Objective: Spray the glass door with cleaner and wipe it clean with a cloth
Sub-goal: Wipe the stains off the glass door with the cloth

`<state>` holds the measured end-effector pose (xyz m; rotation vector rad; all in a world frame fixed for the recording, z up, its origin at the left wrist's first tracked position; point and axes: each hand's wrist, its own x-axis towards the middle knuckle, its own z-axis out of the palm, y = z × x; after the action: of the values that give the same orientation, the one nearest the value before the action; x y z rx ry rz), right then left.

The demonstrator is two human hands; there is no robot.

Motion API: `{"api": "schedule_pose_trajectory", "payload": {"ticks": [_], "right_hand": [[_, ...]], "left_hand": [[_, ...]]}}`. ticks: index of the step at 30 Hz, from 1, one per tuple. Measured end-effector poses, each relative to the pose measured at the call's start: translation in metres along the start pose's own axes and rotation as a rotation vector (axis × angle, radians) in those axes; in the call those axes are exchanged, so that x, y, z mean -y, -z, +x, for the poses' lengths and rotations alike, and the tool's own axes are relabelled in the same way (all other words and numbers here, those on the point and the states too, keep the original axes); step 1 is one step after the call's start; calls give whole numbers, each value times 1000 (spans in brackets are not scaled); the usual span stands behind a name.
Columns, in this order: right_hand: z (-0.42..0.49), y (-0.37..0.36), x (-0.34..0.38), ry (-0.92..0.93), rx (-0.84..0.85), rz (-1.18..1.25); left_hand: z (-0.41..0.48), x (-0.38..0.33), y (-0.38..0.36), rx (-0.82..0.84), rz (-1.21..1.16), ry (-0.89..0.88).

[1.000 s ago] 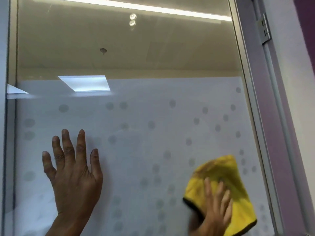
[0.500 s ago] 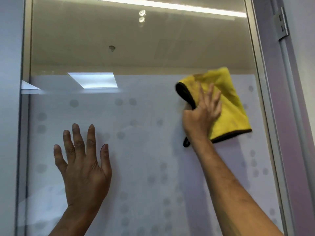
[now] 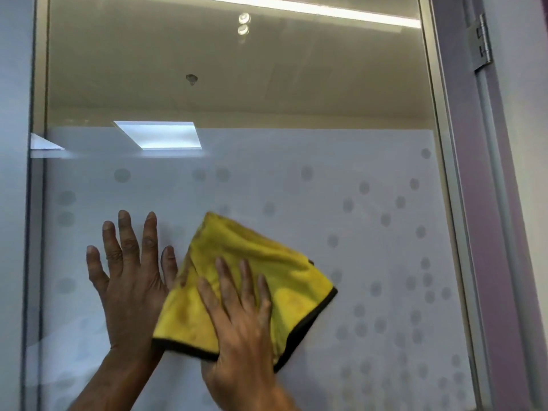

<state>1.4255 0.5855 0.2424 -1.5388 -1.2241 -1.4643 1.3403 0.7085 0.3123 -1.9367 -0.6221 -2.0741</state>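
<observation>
Frosted glass door (image 3: 355, 203); left hand (image 3: 130, 280) flat, splayed, beside right hand (image 3: 240, 330) flat on yellow cloth (image 3: 249, 274).

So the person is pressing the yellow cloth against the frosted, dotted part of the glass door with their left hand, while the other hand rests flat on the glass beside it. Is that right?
Not quite. The head view shows the right hand pressing the yellow cloth on the frosted, dotted part of the glass door. The left hand is the one resting flat on the glass beside it, fingers spread.
</observation>
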Motion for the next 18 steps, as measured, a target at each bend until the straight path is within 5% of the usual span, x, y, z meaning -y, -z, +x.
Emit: {"api": "schedule_pose_trajectory", "payload": {"ticks": [7, 14, 18], "right_hand": [[-84, 15, -64, -190, -202, -529], [-72, 56, -136, -701, -355, -209], [-13, 74, -175, -793, -447, -218]], "left_hand": [[-1, -3, -1, -24, -10, 21], [-1, -4, -1, -46, -18, 19], [-1, -3, -3, -38, -17, 16]]}}
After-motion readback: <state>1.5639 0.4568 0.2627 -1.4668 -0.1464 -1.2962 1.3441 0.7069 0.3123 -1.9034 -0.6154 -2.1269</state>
